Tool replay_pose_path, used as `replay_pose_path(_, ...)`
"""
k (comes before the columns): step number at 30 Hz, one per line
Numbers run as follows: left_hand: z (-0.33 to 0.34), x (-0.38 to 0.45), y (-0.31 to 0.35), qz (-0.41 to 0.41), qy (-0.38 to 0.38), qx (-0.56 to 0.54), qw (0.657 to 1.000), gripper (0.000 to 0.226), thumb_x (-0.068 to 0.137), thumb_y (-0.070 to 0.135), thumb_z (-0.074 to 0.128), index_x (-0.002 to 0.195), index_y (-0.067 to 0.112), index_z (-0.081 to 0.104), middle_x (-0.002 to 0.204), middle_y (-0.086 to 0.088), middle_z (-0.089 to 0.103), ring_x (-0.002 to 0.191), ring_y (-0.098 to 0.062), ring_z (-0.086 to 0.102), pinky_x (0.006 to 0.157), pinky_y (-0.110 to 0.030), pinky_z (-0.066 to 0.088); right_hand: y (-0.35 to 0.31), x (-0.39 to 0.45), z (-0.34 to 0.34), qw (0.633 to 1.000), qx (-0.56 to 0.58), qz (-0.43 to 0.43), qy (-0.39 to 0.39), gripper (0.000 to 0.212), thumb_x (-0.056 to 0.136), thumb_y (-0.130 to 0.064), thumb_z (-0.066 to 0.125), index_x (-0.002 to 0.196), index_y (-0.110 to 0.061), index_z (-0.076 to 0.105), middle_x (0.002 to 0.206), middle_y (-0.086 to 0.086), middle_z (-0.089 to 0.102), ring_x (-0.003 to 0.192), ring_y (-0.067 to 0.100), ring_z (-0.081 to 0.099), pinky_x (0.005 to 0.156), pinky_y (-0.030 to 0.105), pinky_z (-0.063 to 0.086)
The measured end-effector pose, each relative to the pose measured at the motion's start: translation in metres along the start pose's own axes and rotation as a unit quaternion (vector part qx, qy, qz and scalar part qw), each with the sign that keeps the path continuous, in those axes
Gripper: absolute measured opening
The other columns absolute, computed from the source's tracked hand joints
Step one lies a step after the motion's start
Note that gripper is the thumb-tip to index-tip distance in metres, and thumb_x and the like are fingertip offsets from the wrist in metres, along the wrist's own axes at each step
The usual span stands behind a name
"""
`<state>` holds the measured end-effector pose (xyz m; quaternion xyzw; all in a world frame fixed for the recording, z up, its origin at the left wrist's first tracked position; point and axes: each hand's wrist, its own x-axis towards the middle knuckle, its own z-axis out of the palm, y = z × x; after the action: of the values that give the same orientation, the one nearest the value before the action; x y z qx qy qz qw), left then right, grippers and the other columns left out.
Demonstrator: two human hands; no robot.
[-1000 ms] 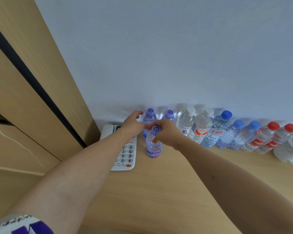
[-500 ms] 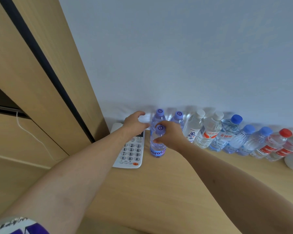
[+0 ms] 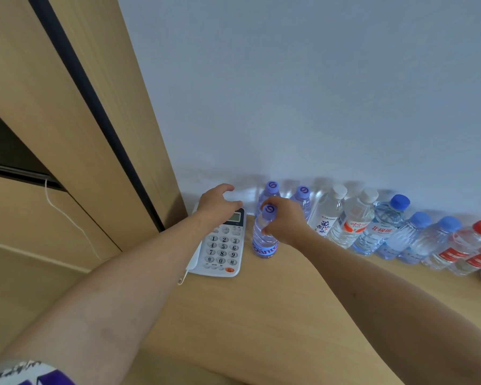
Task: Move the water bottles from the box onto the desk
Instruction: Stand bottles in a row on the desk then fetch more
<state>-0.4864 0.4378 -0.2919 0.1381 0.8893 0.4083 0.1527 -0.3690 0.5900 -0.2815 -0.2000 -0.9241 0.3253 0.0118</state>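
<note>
Because it looks full, the purple-capped bottle (image 3: 265,237) standing on the bench (image 3: 261,315) beside the phone (image 3: 220,250), in front of the row of bottles (image 3: 372,226) along the wall, is probably heavy, its thin plastic yielding and smooth. The right hand (image 3: 285,222) holds its upper body, fingers curled round it; grip there, below the cap. The left hand (image 3: 218,202) hovers over the phone, fingers spread, holding nothing.

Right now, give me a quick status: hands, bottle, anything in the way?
Right hand grips purple-capped bottle, upright on desk. Left hand open over phone. Phone close beside bottle.
</note>
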Motion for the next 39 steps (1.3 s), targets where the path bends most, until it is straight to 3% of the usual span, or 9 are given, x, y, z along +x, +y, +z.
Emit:
replay_pose_path(4, -0.004, -0.001, -0.002, -0.01, -0.005, -0.013, 1.0, 0.055, 0.088, 0.032, 0.078, 0.14, 0.028, 0.059, 0.145, -0.002, 0.054, 0.112, -0.017, 0.055, 0.099, -0.031, 0.05, 0.0, 0.002, 0.001, 1.0, -0.001, -0.012, 0.0, 0.035, 0.08, -0.004, 0.071, 0.114, -0.01, 0.066, 0.098, 0.008, 0.067, 0.082, 0.021, 0.055, 0.058, 0.021, 0.035)
replay_pose_path(8, -0.009, -0.003, -0.003, -0.011, -0.007, -0.004, 1.0, 0.056, 0.089, 0.032, 0.077, 0.141, 0.027, 0.058, 0.146, -0.003, 0.054, 0.124, -0.021, 0.055, 0.104, -0.034, 0.049, 0.003, 0.0, 0.002, 1.0, 0.002, -0.019, 0.006, 0.034, 0.083, -0.007, 0.072, 0.115, -0.01, 0.063, 0.088, 0.003, 0.059, 0.08, 0.022, 0.053, 0.056, 0.018, 0.033)
replay_pose_path(13, -0.019, -0.01, 0.0, 0.0, -0.011, 0.019, 1.0, 0.054, 0.091, 0.029, 0.075, 0.142, 0.024, 0.057, 0.144, -0.006, 0.054, 0.108, -0.018, 0.057, 0.099, -0.033, 0.052, -0.003, -0.002, -0.002, 0.999, -0.037, -0.022, 0.0, 0.043, 0.084, -0.01, 0.07, 0.126, -0.015, 0.062, 0.091, 0.002, 0.057, 0.085, 0.023, 0.052, 0.072, 0.026, 0.037)
replay_pose_path(19, -0.037, -0.023, 0.009, 0.042, -0.018, 0.089, 0.995, 0.058, 0.093, 0.029, 0.074, 0.146, 0.019, 0.054, 0.142, -0.011, 0.056, 0.119, -0.027, 0.06, 0.102, -0.037, 0.05, -0.013, -0.016, -0.014, 0.999, -0.032, -0.011, 0.005, 0.059, 0.081, -0.007, 0.071, 0.138, -0.018, 0.057, 0.121, 0.011, 0.065, 0.108, 0.033, 0.061, 0.09, 0.036, 0.05)
replay_pose_path(25, -0.049, -0.041, 0.019, 0.115, -0.029, 0.168, 0.979, 0.061, 0.094, 0.033, 0.071, 0.149, 0.022, 0.049, 0.154, -0.009, 0.046, 0.14, -0.027, 0.044, 0.111, -0.035, 0.039, -0.019, -0.043, -0.029, 0.998, -0.035, 0.008, 0.044, 0.051, 0.077, -0.015, 0.076, 0.127, -0.016, 0.062, 0.097, 0.005, 0.065, 0.098, 0.029, 0.064, 0.082, 0.033, 0.051)
replay_pose_path(28, -0.044, -0.052, 0.025, 0.141, -0.032, 0.18, 0.973, 0.061, 0.093, 0.034, 0.071, 0.149, 0.022, 0.049, 0.154, -0.009, 0.046, 0.14, -0.028, 0.044, 0.11, -0.035, 0.039, -0.015, -0.063, -0.034, 0.997, -0.021, 0.021, 0.073, 0.057, 0.074, -0.017, 0.081, 0.128, -0.014, 0.064, 0.114, 0.007, 0.068, 0.109, 0.029, 0.063, 0.088, 0.033, 0.051)
replay_pose_path(31, -0.031, -0.066, 0.034, 0.179, -0.039, 0.193, 0.964, 0.059, 0.091, 0.032, 0.072, 0.146, 0.022, 0.053, 0.149, -0.008, 0.05, 0.136, -0.028, 0.048, 0.108, -0.038, 0.043, -0.003, -0.087, -0.037, 0.994, -0.02, 0.043, 0.103, 0.054, 0.072, -0.021, 0.084, 0.123, -0.011, 0.067, 0.116, 0.014, 0.07, 0.103, 0.032, 0.065, 0.086, 0.038, 0.053)
replay_pose_path(35, -0.005, -0.089, 0.053, 0.242, -0.049, 0.216, 0.945, 0.058, 0.089, 0.035, 0.074, 0.142, 0.022, 0.057, 0.139, -0.008, 0.056, 0.13, -0.031, 0.052, 0.102, -0.045, 0.048, 0.019, -0.121, -0.045, 0.989, -0.048, 0.082, 0.116, 0.072, 0.074, -0.034, 0.085, 0.139, -0.02, 0.057, 0.125, 0.009, 0.066, 0.118, 0.03, 0.06, 0.092, 0.034, 0.045)
replay_pose_path(39, 0.024, -0.111, 0.082, 0.299, -0.054, 0.251, 0.919, 0.055, 0.09, 0.039, 0.072, 0.141, 0.022, 0.058, 0.137, -0.006, 0.058, 0.133, -0.032, 0.048, 0.101, -0.042, 0.046, 0.037, -0.159, -0.066, 0.98, -0.073, 0.113, 0.146, 0.076, 0.075, -0.04, 0.083, 0.143, -0.024, 0.053, 0.138, 0.008, 0.06, 0.129, 0.03, 0.051, 0.101, 0.036, 0.042)
